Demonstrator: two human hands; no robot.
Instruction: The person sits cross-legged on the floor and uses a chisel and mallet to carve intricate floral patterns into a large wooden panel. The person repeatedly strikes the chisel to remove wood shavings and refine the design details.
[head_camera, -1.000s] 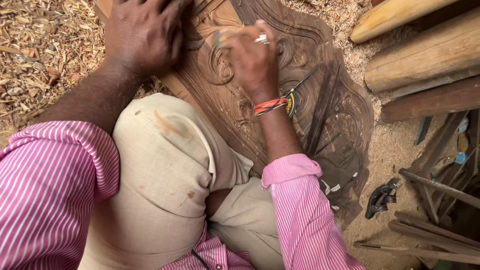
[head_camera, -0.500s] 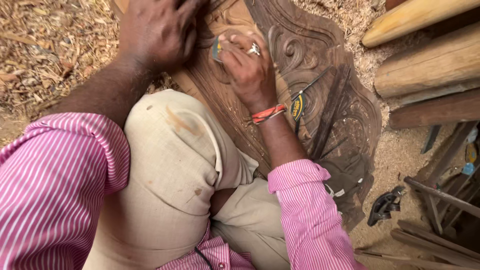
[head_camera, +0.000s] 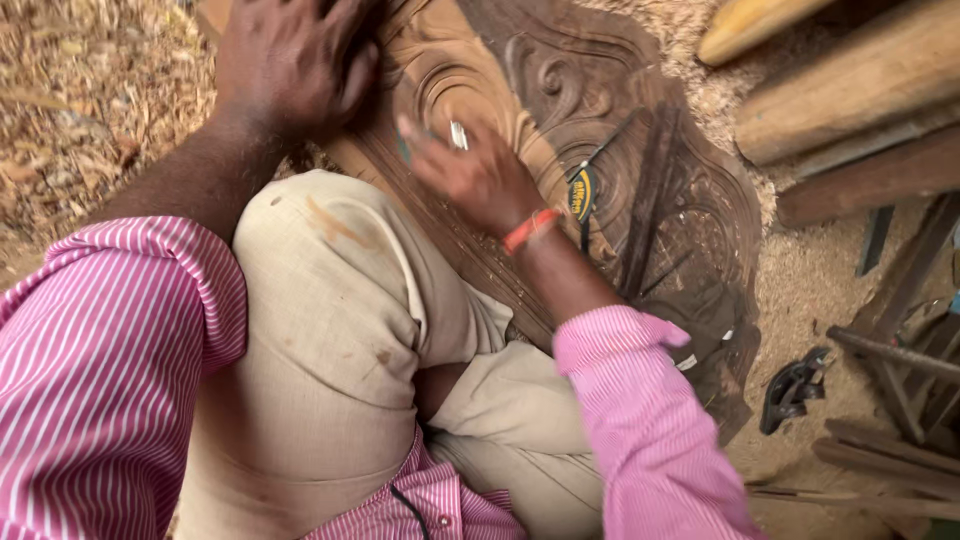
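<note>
A large carved wooden panel (head_camera: 600, 130) with scrollwork lies on the sawdust-covered ground. My left hand (head_camera: 295, 65) presses flat on the panel's upper left part, fingers spread. My right hand (head_camera: 470, 175), with a ring and an orange wristband, is closed around a small bluish-green piece (head_camera: 404, 148) and rubs it on the carving beside my raised knee (head_camera: 330, 260). The hand is blurred, so the piece's kind is unclear. Thin dark tools (head_camera: 650, 200) and a small yellow-and-black item (head_camera: 581, 193) lie on the panel to the right of my wrist.
Wood shavings (head_camera: 90, 110) cover the ground at left. Thick timber beams (head_camera: 850, 90) lie at the upper right. More sticks and metal rods (head_camera: 890, 400) are heaped at the right edge, with a black object (head_camera: 792, 388) on the sawdust near them.
My right hand has slid down and left across the carving, toward my knee. The view has shifted, so the panel now sits lower and more to the right.
</note>
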